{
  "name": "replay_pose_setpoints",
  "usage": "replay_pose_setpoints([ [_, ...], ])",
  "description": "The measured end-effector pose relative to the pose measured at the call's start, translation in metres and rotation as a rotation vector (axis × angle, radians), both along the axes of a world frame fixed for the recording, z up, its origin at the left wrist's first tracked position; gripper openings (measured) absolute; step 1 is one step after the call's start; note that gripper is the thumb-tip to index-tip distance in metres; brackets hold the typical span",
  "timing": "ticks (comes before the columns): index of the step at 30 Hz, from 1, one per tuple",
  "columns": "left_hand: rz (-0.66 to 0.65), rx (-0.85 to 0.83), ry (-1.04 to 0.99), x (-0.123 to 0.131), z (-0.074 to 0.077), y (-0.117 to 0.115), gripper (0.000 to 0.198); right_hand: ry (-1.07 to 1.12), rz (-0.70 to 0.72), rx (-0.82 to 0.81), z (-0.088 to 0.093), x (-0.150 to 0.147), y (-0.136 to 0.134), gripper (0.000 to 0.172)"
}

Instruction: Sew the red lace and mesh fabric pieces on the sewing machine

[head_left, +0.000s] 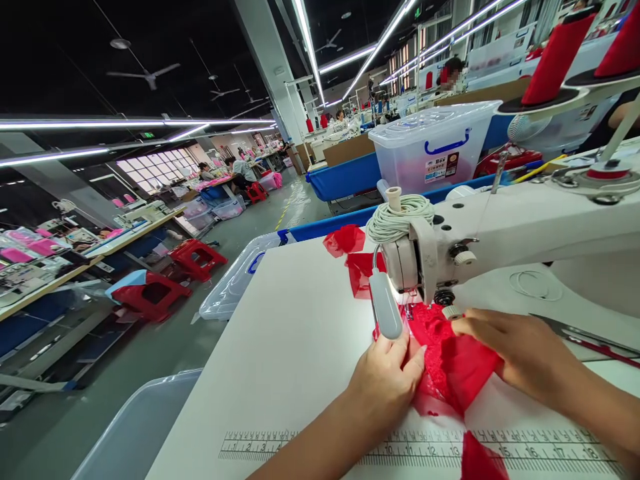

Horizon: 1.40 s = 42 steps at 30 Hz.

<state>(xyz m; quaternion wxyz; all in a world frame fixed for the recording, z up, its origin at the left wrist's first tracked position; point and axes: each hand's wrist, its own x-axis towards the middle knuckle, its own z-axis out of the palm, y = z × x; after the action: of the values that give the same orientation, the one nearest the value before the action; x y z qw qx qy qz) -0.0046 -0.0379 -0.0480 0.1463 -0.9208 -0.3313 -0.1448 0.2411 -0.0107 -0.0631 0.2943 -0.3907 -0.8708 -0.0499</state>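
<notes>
Red lace fabric (pixel 440 360) lies under the head of a white sewing machine (pixel 530 227), with a sheer part towards the table's front. My left hand (pixel 385 377) is closed on the fabric's left edge, thumb on top, its fingertips partly behind the small grey lamp (pixel 385 307). On the other side, my right hand (pixel 520 347) grips the fabric's right part, fingers bent close to the machine's knob. The needle area is mostly hidden by the lamp and cloth. Two red sheer pieces (pixel 364 273) lie behind the machine head.
A printed ruler (pixel 415 450) runs along the table's front, with another red piece (pixel 480 460) over it. Scissors-like metal blades (pixel 585 337) lie at right. Coiled pale cord (pixel 400 217) sits on the machine. Clear plastic boxes (pixel 240 277) and red stools (pixel 150 293) stand left.
</notes>
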Motion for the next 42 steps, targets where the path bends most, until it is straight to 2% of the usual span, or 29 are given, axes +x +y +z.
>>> replay_pose_setpoints([
  [2,0.005,0.041,-0.015,0.001,-0.001,0.000,0.028,-0.064,0.111,0.065,0.003,-0.003,0.000,0.064],
  [3,0.009,0.056,-0.023,0.001,-0.002,0.000,0.030,-0.095,0.153,0.085,0.004,-0.004,-0.001,0.065],
  [5,0.009,0.061,-0.025,0.000,-0.003,0.000,0.031,-0.134,0.172,0.083,0.006,-0.006,-0.001,0.053],
  [7,0.000,0.053,-0.017,-0.001,-0.004,0.000,0.031,-0.152,0.140,0.058,0.006,-0.007,-0.001,0.038],
  [9,-0.016,0.047,-0.005,-0.002,-0.004,0.000,0.032,-0.152,0.100,0.046,0.003,-0.007,0.000,0.033],
  [13,-0.022,0.050,0.003,-0.004,-0.004,0.000,0.032,-0.153,0.048,0.055,-0.003,-0.007,0.002,0.035],
  [19,-0.045,0.123,-0.047,-0.002,-0.002,0.000,0.031,-0.141,0.037,0.070,0.001,-0.009,0.001,0.033],
  [25,-0.048,0.108,-0.017,-0.004,0.001,0.001,0.028,-0.131,0.032,0.080,-0.001,-0.010,0.001,0.032],
  [37,-0.070,0.146,-0.005,-0.004,-0.001,0.005,0.029,-0.129,-0.012,-0.008,-0.005,-0.010,0.003,0.032],
  [42,-0.057,0.157,-0.019,-0.002,0.000,0.005,0.031,-0.089,0.013,0.041,0.006,-0.013,0.001,0.029],
])
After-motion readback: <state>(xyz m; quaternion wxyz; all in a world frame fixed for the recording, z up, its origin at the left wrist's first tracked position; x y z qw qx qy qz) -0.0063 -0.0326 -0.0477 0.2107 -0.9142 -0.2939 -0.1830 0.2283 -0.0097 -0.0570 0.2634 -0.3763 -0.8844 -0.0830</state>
